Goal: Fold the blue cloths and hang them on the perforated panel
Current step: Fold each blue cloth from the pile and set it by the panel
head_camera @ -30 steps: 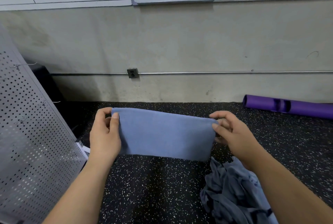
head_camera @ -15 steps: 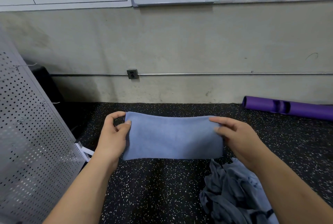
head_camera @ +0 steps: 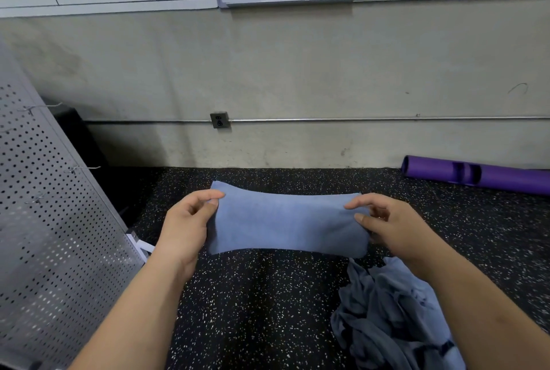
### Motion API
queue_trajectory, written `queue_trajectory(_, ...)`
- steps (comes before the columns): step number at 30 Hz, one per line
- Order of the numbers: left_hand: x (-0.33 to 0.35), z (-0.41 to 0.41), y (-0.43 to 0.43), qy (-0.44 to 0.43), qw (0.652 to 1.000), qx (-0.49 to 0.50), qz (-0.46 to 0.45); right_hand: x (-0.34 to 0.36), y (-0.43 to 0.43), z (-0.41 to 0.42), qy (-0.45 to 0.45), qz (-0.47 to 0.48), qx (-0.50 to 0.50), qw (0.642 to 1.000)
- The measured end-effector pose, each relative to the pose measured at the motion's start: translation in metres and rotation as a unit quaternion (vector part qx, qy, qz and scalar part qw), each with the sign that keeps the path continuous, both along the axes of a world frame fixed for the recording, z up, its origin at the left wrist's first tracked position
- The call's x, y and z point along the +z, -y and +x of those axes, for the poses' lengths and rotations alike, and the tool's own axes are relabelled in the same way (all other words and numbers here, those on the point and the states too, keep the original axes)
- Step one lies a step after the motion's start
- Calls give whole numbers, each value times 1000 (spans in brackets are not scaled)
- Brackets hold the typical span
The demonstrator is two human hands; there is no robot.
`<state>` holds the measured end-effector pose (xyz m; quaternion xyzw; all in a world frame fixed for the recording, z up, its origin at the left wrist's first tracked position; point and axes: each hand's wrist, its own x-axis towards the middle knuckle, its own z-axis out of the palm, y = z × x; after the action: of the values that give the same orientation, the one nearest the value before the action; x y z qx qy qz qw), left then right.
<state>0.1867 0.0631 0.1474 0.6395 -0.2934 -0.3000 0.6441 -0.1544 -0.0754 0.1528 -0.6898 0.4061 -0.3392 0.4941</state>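
Observation:
A folded blue cloth [head_camera: 285, 222] is stretched flat between my hands above the black speckled floor. My left hand [head_camera: 186, 228] pinches its left end near the top corner. My right hand [head_camera: 390, 226] grips its right end between thumb and fingers. A crumpled pile of blue-grey cloths [head_camera: 393, 316] lies on the floor below my right forearm, partly hidden by it. The grey perforated panel [head_camera: 44, 235] leans at the left, with thin wire hooks [head_camera: 86, 167] sticking out of it.
A purple roll [head_camera: 476, 174] lies on the floor by the concrete wall at the right. A metal conduit with a socket [head_camera: 219, 120] runs along the wall. Whiteboards hang above. A dark box [head_camera: 80, 134] stands behind the panel.
The cloth has been lowered and folded shorter, so it looks narrower from top to bottom. Both hands moved down and slightly right and shifted their grip on its ends.

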Motion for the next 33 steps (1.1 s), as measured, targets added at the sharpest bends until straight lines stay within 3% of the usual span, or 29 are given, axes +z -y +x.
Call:
queue_trajectory(7,2,2,-5,20,988,-152,14,-1,6,-6,77,85,-31,993)
queue_trajectory(10,0,5,-8,72,987,-139,27,-3,9,-12,83,95,9,992)
queue_trajectory(16,-11,13,-7,239,963,-99,75,-2,8,-15,1,13,2,1000)
queue_trajectory(20,-3,6,-7,109,990,-85,30,-6,11,-16,-16,8,-2,1000)
queue_trajectory(24,-1,9,-5,-25,991,-130,5,-2,7,-17,27,30,-21,999)
queue_trajectory(29,0,8,-5,14,989,-150,7,1,9,-17,123,121,-21,985)
queue_trajectory(33,-2,7,-4,41,990,-136,5,4,8,-17,92,110,-11,990)
